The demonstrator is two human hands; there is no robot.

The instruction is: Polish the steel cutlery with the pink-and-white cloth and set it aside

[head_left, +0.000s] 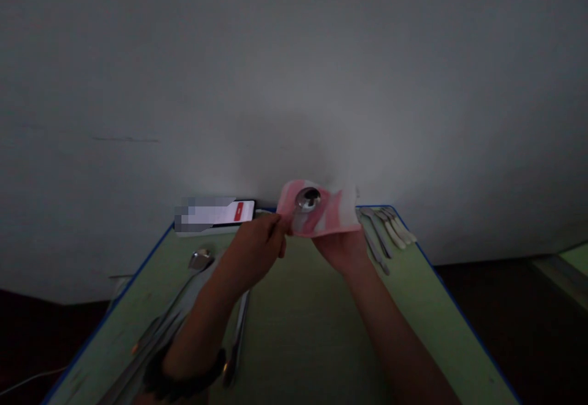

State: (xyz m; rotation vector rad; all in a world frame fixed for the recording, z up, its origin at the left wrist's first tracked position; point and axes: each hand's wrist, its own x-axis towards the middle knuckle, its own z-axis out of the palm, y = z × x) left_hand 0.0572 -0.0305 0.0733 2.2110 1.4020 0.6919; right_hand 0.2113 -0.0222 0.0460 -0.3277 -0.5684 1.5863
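In the middle of the head view, the shiny round bowl of a metal spoon [307, 199] rests against a pink-and-white striped cloth [333, 212]. My left hand [260, 246] is closed at the cloth's left edge, around the spoon's handle, most of which it hides. From below and to the right, my right hand [342, 250] holds the cloth up behind the spoon; its fingers are hidden under the fabric. Both hands are raised over the far part of the green table [303, 319].
A lit phone [220, 214] stands at the table's back left, against the wall. Long-handled metal utensils, one a ladle [201, 259], lie on the left. Another long handle [239, 337] lies beside my left forearm. Several pieces of cutlery [390, 227] lie at the back right.
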